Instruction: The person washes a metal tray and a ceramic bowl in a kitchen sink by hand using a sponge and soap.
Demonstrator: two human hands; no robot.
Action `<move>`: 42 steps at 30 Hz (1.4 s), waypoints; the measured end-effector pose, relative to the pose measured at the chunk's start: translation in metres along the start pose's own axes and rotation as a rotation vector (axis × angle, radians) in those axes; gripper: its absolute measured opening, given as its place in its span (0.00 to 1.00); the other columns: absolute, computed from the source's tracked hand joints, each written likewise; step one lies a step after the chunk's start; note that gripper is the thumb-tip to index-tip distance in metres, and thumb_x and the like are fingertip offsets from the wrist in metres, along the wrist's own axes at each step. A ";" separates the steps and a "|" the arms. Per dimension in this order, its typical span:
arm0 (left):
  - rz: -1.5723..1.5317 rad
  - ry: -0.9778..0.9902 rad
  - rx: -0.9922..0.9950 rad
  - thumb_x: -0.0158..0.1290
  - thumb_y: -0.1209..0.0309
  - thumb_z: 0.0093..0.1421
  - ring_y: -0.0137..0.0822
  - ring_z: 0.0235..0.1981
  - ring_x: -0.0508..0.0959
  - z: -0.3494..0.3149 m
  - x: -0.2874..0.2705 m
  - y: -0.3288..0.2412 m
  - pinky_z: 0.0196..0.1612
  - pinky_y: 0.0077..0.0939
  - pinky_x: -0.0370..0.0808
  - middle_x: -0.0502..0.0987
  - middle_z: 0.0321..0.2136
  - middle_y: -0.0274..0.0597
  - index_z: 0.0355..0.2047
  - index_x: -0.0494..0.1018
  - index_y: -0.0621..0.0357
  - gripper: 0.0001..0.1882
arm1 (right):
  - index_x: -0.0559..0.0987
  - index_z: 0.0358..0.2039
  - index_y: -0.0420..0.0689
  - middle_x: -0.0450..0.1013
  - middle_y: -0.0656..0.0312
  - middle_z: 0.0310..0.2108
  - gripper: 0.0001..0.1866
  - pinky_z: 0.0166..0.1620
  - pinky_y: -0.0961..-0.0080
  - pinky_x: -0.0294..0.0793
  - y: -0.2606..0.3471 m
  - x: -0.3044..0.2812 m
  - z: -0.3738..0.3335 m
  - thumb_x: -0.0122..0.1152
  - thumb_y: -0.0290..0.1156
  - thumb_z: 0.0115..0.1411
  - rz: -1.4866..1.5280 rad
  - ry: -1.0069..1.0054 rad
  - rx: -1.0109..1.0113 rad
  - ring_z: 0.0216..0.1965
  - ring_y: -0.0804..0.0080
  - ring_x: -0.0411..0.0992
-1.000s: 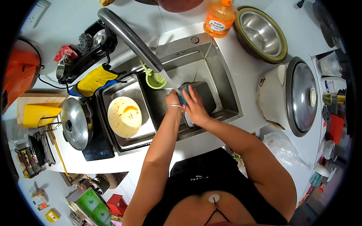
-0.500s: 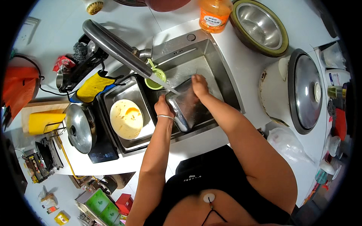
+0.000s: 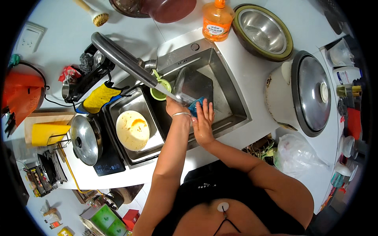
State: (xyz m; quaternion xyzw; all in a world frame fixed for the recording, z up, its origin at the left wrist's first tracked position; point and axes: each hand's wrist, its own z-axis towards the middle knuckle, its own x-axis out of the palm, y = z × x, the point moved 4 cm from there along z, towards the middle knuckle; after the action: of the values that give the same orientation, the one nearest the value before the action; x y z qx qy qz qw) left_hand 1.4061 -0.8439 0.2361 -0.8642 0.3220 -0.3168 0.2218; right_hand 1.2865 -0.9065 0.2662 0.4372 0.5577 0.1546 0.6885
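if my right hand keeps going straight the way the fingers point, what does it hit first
Most likely the steel pan tilted in the sink: the right hand points up-screen, fingertips already on a blue sponge against it. Depth is hard to judge here.

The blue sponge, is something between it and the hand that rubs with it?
Nothing is. The right hand lies flat on the blue sponge and presses it against the metal tray, which the left hand holds tilted in the sink.
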 end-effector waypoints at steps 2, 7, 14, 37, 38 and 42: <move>-0.028 0.060 0.000 0.40 0.61 0.63 0.40 0.32 0.75 -0.008 0.000 -0.002 0.38 0.37 0.72 0.74 0.33 0.43 0.37 0.71 0.63 0.17 | 0.53 0.61 0.38 0.39 0.43 0.65 0.29 0.63 0.51 0.37 -0.022 0.003 0.007 0.42 0.39 0.63 0.111 -0.140 0.054 0.64 0.41 0.36; 0.034 0.219 0.061 0.40 0.65 0.64 0.38 0.35 0.75 -0.001 -0.030 -0.023 0.39 0.34 0.72 0.74 0.36 0.43 0.39 0.70 0.66 0.16 | 0.57 0.60 0.43 0.54 0.51 0.60 0.34 0.59 0.63 0.54 -0.111 0.037 0.058 0.42 0.55 0.62 1.179 -0.075 0.808 0.60 0.58 0.54; 0.657 0.455 0.655 0.48 0.67 0.60 0.26 0.11 0.57 -0.022 -0.047 -0.070 0.17 0.22 0.57 0.66 0.12 0.30 0.15 0.68 0.63 0.19 | 0.63 0.57 0.50 0.59 0.56 0.58 0.34 0.54 0.40 0.53 -0.117 0.048 0.116 0.45 0.60 0.58 1.408 0.160 1.216 0.59 0.54 0.56; 0.488 0.237 0.255 0.54 0.61 0.57 0.26 0.06 0.59 0.022 -0.036 0.006 0.09 0.24 0.51 0.64 0.11 0.31 0.16 0.68 0.56 0.17 | 0.71 0.34 0.37 0.70 0.52 0.24 0.17 0.27 0.66 0.75 -0.161 -0.010 0.139 0.63 0.37 0.52 1.024 0.173 0.808 0.20 0.66 0.71; 0.504 0.261 0.293 0.54 0.60 0.57 0.27 0.05 0.57 0.028 -0.026 0.010 0.09 0.24 0.50 0.63 0.10 0.31 0.16 0.68 0.57 0.18 | 0.71 0.33 0.36 0.69 0.51 0.23 0.16 0.24 0.68 0.75 -0.158 -0.014 0.133 0.62 0.35 0.53 1.019 0.220 0.792 0.18 0.67 0.70; 0.640 0.300 0.319 0.55 0.57 0.56 0.22 0.15 0.63 -0.005 0.001 -0.010 0.20 0.19 0.59 0.66 0.15 0.29 0.15 0.67 0.57 0.20 | 0.69 0.34 0.35 0.73 0.44 0.31 0.10 0.24 0.69 0.75 -0.145 -0.039 0.121 0.56 0.27 0.55 1.085 0.289 0.675 0.21 0.67 0.70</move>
State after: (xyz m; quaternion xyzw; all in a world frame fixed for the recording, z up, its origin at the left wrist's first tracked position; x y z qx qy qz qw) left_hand 1.4072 -0.8383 0.2464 -0.6186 0.5509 -0.4006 0.3915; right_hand 1.3428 -1.0680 0.1780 0.8234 0.3626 0.3537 0.2557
